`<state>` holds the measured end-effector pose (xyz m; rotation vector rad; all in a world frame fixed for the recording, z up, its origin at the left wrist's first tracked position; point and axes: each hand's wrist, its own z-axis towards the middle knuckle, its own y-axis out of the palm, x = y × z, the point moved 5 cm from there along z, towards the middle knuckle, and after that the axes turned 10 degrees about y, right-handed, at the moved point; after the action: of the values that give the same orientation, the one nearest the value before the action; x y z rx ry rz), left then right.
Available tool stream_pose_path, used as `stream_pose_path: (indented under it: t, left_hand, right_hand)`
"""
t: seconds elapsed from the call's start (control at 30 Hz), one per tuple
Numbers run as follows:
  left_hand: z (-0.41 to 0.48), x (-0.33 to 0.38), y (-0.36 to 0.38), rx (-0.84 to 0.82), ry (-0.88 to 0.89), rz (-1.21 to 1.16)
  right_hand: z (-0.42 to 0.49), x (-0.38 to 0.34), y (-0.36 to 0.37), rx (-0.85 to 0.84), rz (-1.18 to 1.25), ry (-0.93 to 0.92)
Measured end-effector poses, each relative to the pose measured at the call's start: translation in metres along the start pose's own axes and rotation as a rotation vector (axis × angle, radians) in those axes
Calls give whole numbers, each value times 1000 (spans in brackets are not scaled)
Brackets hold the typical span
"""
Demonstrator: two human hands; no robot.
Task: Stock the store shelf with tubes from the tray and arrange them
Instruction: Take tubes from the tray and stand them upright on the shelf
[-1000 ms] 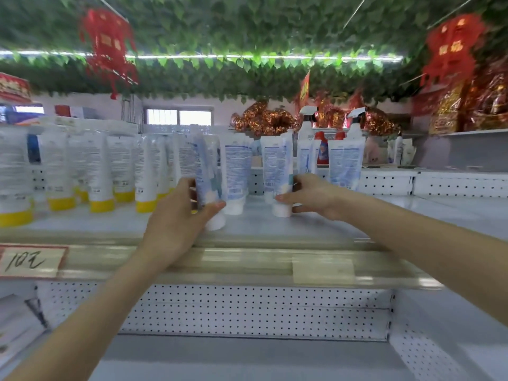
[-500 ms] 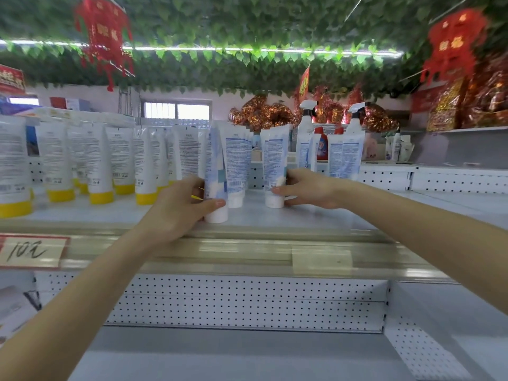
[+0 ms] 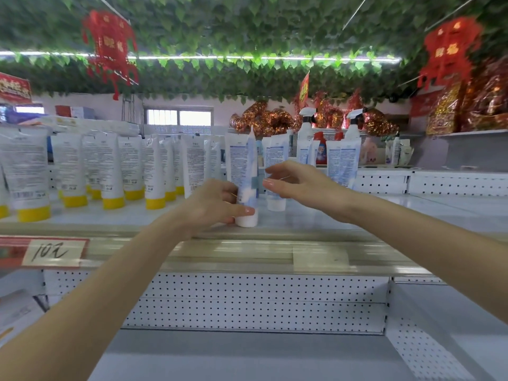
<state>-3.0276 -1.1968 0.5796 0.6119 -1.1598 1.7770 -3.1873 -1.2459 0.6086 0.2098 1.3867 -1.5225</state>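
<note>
Near the front edge of the shelf [image 3: 137,220], a white-capped tube [image 3: 245,171] stands cap-down, its lower end held in the curled grip of the left hand [image 3: 214,204]. The right hand [image 3: 302,185] hovers just beside it, grip open and empty, fingers relaxed. Yellow-capped tubes [image 3: 110,166] stand in rows to the left.

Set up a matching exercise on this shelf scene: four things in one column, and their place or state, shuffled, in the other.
Things
1. left hand
2. right hand
3. yellow-capped tubes
4. spray bottles

Place or state
A. far back, right of centre
B. grips the white-capped tube
C. open, holds nothing
D. stand in rows on the left of the shelf

Pairs: 1-B, 2-C, 3-D, 4-A
</note>
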Motion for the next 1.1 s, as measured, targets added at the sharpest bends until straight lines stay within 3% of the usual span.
stream_pose_path:
  t: [0.27,0.43,0.57,0.63,0.7,0.9,1.1]
  left_hand:
    - [14,14,36,-105,51,-57]
    - [14,20,37,-102,93,72]
    - [12,12,3,145,96,191]
    - [15,2,-18,325,68,166]
    - [23,-11,-32,398,5,150]
    - [51,-42,-25,283,-164,189]
    - [65,-48,-17,205,-113,335]
  right_hand:
    - [-7,5,-7,79,147,34]
    - [-8,17,-10,154,190,78]
    - [-10,31,-32,192,199,132]
    - [-8,45,-47,218,194,196]
    - [-3,59,-60,241,204,260]
    - [14,77,-72,205,241,333]
    - [30,83,-69,97,233,341]
